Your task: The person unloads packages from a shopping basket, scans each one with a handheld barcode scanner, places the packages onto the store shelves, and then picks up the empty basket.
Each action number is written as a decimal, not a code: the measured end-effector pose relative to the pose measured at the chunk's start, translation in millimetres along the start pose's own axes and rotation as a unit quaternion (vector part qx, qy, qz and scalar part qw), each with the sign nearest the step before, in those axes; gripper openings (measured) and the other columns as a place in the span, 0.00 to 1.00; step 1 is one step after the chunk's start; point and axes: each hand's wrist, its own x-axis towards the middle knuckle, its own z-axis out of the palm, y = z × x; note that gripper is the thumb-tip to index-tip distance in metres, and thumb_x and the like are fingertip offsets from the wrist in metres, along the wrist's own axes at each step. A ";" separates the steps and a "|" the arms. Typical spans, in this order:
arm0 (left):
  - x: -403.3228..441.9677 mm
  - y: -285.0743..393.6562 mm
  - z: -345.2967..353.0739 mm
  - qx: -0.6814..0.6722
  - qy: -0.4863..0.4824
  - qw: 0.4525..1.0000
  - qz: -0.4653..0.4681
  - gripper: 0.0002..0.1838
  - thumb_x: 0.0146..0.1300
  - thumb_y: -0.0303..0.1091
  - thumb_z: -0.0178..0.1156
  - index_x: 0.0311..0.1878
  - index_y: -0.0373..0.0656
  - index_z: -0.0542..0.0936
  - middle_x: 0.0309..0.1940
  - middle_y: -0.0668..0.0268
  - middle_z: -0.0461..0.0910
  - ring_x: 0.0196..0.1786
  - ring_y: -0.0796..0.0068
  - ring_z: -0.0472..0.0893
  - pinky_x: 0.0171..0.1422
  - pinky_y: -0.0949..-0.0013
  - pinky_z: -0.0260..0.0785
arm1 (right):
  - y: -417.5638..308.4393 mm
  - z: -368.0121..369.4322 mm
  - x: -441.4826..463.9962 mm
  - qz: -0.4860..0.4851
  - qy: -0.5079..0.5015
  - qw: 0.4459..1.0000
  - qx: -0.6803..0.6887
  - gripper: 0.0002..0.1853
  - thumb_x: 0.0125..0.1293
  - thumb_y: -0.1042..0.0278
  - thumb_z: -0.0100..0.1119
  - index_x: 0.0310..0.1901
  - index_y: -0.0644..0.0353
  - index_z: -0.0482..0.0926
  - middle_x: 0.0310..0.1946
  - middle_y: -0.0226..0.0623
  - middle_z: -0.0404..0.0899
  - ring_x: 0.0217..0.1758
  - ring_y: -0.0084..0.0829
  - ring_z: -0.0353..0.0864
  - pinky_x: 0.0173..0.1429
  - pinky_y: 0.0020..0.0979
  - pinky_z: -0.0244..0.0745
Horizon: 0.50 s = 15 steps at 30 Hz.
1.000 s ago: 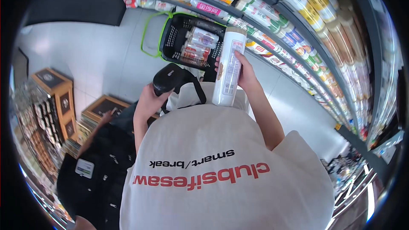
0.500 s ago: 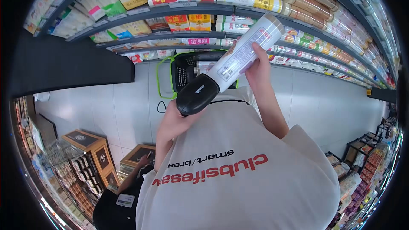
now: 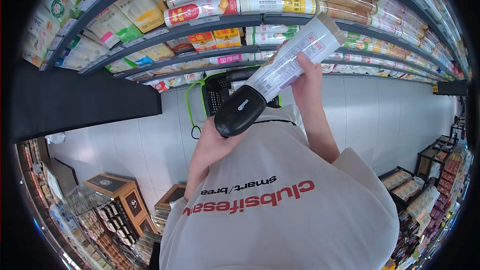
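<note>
Currently, left hand grips scanner; right hand holds pack near its upper end. Scanner pressure on the lower end could tip it loose.

Dark grey tiered shelves: red-and-white cylindrical packs lying beside white-and-yellow cylindrical packs, then brown cylindrical packs. Pale grey tiled floor: black perforated plastic basket with green rim, near shelving.
</note>
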 end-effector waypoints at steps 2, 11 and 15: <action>0.4 -1.8 3.7 0.014 -0.003 1.000 0.025 0.16 0.57 0.25 0.69 0.49 0.34 0.81 0.40 0.63 0.87 0.43 0.80 0.82 0.51 0.72 0.73 | -1.1 0.6 -0.6 -0.007 -0.004 0.999 -0.048 0.27 0.67 0.62 0.58 0.63 0.69 0.67 0.55 0.50 0.78 0.62 0.42 0.78 0.64 0.44 0.76; 1.1 -5.2 13.9 0.023 0.013 1.000 0.016 0.16 0.57 0.25 0.68 0.49 0.34 0.81 0.39 0.61 0.87 0.42 0.79 0.82 0.50 0.71 0.73 | -2.5 -3.4 2.8 -0.001 -0.005 0.999 -0.049 0.26 0.67 0.65 0.59 0.62 0.68 0.67 0.55 0.48 0.78 0.60 0.41 0.79 0.63 0.42 0.77; -0.8 -7.5 13.1 0.045 0.040 0.998 0.028 0.15 0.58 0.25 0.68 0.48 0.34 0.82 0.37 0.64 0.86 0.40 0.81 0.81 0.47 0.72 0.73 | -4.5 -6.3 5.1 0.035 -0.002 0.999 -0.009 0.27 0.64 0.72 0.65 0.61 0.64 0.65 0.51 0.40 0.78 0.53 0.31 0.80 0.57 0.34 0.77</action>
